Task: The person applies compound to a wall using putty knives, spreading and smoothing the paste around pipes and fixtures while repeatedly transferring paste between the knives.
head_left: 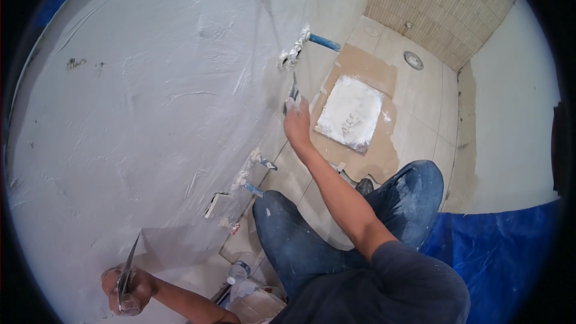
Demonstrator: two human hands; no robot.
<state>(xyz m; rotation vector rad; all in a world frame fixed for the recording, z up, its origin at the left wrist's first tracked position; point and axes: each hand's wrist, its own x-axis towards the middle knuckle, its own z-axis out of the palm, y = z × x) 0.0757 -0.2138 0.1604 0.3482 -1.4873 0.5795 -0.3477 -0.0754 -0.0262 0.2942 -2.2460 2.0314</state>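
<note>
Your left hand (128,293) grips a scraper (128,266) beside the wall (150,114); your right hand (296,121) grips a second scraper (294,90) near it.

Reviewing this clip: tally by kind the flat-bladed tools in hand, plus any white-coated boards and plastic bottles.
Flat-bladed tools: 2 (left tool; right tool)
White-coated board: 1
Plastic bottle: 1
Total: 4

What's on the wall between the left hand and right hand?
Head view: between the left hand and right hand, a small white box and two short pipes stand out from the plastered wall.
</note>
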